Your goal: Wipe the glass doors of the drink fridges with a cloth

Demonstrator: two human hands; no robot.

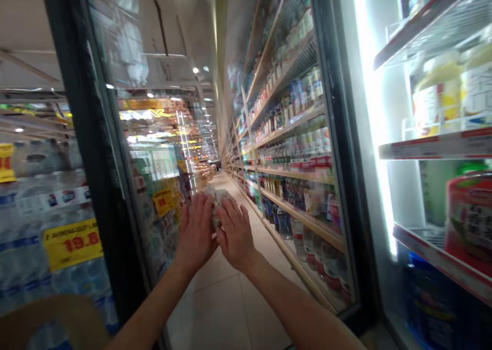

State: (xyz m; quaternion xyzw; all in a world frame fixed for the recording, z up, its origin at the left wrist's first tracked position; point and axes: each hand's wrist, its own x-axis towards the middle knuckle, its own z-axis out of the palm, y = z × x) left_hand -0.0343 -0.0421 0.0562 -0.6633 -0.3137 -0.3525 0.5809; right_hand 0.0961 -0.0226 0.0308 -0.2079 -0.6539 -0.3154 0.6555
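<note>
A crumpled pale cloth (pixel 215 201) is pressed against the glass door (pixel 238 299) of a drinks cooler. My left hand (pixel 197 232) holds the cloth's left side, fingers stretched upward. Closing in from the other side, my right hand (pixel 236 232) has its fingers laid over the cloth, thumb towards the left hand. The two hands nearly meet below it, and their palms are hidden. Part of the cloth shows between and above the fingers.
The door's dark frame (pixel 88 150) stands swung open, its glass mirroring rows of bottles. To the right are lit cooler shelves (pixel 434 150) with bottles and a red pack (pixel 471 222). Stacked water bottles (pixel 26 258) with a yellow price sign (pixel 73 243) stand left. A tan curved shape (pixel 54 309) is lower left.
</note>
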